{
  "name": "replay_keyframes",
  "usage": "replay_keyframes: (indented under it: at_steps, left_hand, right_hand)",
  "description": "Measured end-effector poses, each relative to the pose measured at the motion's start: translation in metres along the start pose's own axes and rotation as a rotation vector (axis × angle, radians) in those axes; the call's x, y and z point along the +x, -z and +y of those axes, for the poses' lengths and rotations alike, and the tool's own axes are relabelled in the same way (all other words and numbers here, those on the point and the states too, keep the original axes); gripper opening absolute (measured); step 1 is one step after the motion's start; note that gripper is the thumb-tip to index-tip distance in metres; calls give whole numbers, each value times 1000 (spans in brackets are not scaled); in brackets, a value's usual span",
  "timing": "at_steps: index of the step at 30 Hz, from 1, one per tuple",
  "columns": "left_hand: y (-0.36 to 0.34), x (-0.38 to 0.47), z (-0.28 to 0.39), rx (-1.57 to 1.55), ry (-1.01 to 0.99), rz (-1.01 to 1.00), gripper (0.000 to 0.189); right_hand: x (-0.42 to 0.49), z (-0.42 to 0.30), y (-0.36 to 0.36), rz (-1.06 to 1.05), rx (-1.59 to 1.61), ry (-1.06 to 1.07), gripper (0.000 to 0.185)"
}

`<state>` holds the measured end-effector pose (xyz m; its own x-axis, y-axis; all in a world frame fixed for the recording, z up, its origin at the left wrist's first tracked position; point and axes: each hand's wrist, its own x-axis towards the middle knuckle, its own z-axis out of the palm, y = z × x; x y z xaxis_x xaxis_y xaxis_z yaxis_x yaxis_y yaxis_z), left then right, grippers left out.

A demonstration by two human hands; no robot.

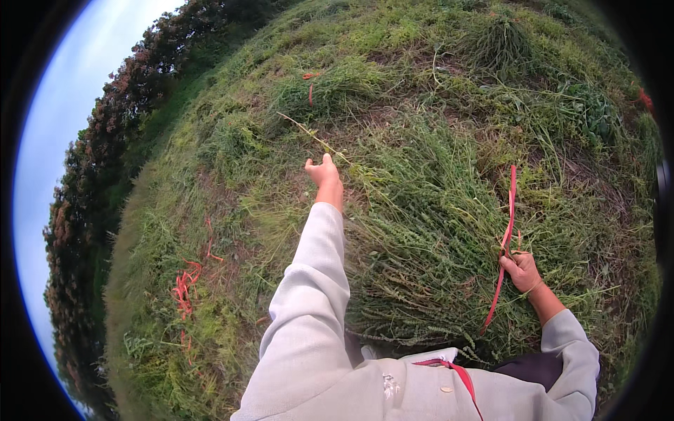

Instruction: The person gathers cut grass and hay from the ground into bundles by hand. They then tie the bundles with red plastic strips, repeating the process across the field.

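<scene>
A large heap of cut green plant stalks (421,231) lies in front of me. My left hand (325,176) is stretched out beyond the heap's left side, by a thin pale stalk (310,134); whether the fingers hold it is not clear. At the heap's right edge my right hand (521,271) is closed on a flat red strap (509,226), whose ends stick out above and below the fist. Another red strap (466,381) hangs at the front of my light jacket.
Tangled red straps (184,289) lie on the grass at left. A plant bundle (337,89) with a red strap (310,94) on it lies farther off, and another bundle (497,44) is at upper right. Dark trees (105,137) line the left side.
</scene>
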<state>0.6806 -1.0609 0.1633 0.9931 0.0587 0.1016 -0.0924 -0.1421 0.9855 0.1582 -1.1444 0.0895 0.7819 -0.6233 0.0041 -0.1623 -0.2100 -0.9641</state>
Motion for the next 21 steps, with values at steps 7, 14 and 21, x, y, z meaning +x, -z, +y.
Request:
replay_keyframes:
  at_steps: [7,14,21]
  left_hand:
    - [-27,-5,-20,-467,682,-473,84]
    - [17,13,44,-745,163,-439,28]
    - [121,81,261,-619,-721,40,22]
  right_hand:
    - [-2,-3,2,35,46,-93,22]
    - [1,5,-6,18,-47,-43,26]
    - [-2,10,1,69,109,-11,19]
